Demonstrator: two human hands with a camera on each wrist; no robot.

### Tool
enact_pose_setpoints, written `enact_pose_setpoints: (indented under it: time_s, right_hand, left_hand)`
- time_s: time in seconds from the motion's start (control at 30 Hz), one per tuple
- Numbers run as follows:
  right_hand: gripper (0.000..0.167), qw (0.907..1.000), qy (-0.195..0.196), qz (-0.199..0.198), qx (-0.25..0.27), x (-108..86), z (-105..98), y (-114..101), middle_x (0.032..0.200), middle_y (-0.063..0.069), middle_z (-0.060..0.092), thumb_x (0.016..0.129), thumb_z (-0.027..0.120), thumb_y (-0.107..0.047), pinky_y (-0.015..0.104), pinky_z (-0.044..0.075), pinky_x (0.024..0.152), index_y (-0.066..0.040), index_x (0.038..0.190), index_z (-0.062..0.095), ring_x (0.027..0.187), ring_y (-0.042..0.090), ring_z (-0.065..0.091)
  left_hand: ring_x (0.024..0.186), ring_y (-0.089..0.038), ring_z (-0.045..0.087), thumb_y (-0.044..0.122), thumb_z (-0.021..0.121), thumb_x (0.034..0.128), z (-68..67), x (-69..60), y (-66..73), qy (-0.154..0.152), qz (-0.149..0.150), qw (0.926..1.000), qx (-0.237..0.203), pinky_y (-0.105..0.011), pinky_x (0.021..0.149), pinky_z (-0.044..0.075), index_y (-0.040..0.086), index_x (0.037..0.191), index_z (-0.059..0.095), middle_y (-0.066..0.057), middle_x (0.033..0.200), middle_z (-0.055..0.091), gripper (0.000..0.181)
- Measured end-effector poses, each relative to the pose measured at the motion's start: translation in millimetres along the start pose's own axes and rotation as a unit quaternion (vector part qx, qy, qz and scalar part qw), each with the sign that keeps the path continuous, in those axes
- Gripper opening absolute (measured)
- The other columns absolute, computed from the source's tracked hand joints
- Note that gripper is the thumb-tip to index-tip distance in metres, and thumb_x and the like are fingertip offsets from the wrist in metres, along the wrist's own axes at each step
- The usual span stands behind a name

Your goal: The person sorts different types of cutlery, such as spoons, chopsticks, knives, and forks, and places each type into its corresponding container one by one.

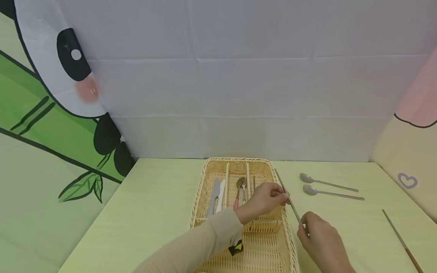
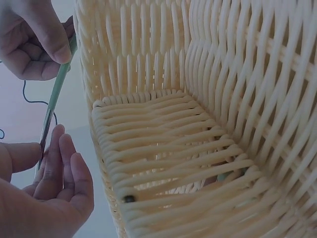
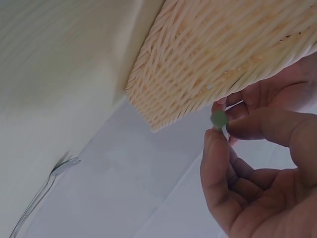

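A chopstick (image 1: pixel 294 208) with a green handle (image 2: pixel 65 74) and a thin metallic end slants over the right rim of the wicker basket (image 1: pixel 290 246). My left hand (image 1: pixel 264 199) reaches across the basket and pinches the thin part between thumb and fingers. Lower down, my right hand (image 1: pixel 322 240) pinches the green end, which points toward the camera in the right wrist view. Beneath my left hand, in the basket's right compartment, a thin dark stick is partly hidden. Two forks (image 1: pixel 241 184) stand in the middle compartment, and two knives (image 1: pixel 214 195) lie in the left one.
Two spoons (image 1: pixel 310 190) lie on the table (image 1: pixel 136 220) right of the basket. Farther right is another chopstick (image 1: pixel 397 234) with a brown handle. The basket's wooden dividers (image 1: pixel 227 182) rise between compartments. A pale cloth wall (image 1: pixel 239 94) stands behind.
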State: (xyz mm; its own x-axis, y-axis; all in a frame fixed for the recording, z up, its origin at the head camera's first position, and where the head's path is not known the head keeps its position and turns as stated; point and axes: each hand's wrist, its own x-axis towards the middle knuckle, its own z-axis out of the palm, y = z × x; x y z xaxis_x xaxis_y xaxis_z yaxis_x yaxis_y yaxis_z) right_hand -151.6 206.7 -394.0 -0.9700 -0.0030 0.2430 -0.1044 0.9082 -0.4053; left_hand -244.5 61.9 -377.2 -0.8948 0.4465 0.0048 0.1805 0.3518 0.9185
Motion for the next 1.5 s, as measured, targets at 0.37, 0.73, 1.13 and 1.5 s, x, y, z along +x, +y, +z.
enact_pose_setpoints:
  time_s: [0.37, 0.73, 1.13, 1.5]
  right_hand:
    - [0.010, 0.9999, -0.004, -0.009, 0.014, 3.7, 1.8, -3.7, 0.063, -0.001, 0.053, 0.081, 0.059, -0.007, 0.019, 0.036, 0.045, 0.001, 0.087, 0.057, 0.050, 0.008, 0.043]
    - [0.015, 0.9993, 0.007, -0.027, 0.024, 5.0, 5.5, -3.8, 0.062, -0.003, 0.054, 0.083, 0.060, -0.008, 0.016, 0.036, 0.044, 0.002, 0.094, 0.057, 0.047, 0.004, 0.043]
    - [0.019, 0.9999, -0.001, 0.004, 0.009, 4.1, -1.8, 14.2, 0.069, 0.001, 0.060, 0.084, 0.060, -0.013, 0.022, 0.038, 0.045, 0.001, 0.098, 0.056, 0.053, 0.008, 0.049]
    - [0.023, 0.9995, -0.005, 0.029, -0.013, 5.2, -14.0, 51.7, 0.073, 0.004, 0.061, 0.087, 0.054, -0.016, 0.028, 0.039, 0.046, 0.003, 0.098, 0.055, 0.057, 0.012, 0.053]
  left_hand:
    - [0.077, -0.014, 0.065, 0.026, 0.057, 0.0907, -3.6, -0.8, 1.5, 0.001, -0.015, 0.9996, -0.022, -0.022, 0.065, 0.046, 0.011, 0.092, 0.062, -0.001, 0.081, 0.070, 0.016]
    - [0.080, -0.016, 0.065, 0.026, 0.056, 0.0911, -8.6, -1.5, 3.3, 0.009, -0.014, 0.9998, -0.012, -0.023, 0.059, 0.042, 0.013, 0.091, 0.061, -0.004, 0.082, 0.069, 0.014]
    - [0.076, -0.012, 0.063, 0.025, 0.055, 0.0918, -25.6, 6.3, -0.9, 0.033, -0.002, 0.9994, 0.008, -0.023, 0.064, 0.045, 0.009, 0.093, 0.061, -0.004, 0.083, 0.069, 0.017]
    - [0.073, -0.007, 0.061, 0.026, 0.054, 0.0922, -38.9, 11.2, 0.3, 0.059, -0.015, 0.9980, -0.013, -0.023, 0.064, 0.045, 0.011, 0.094, 0.061, -0.004, 0.085, 0.068, 0.016]
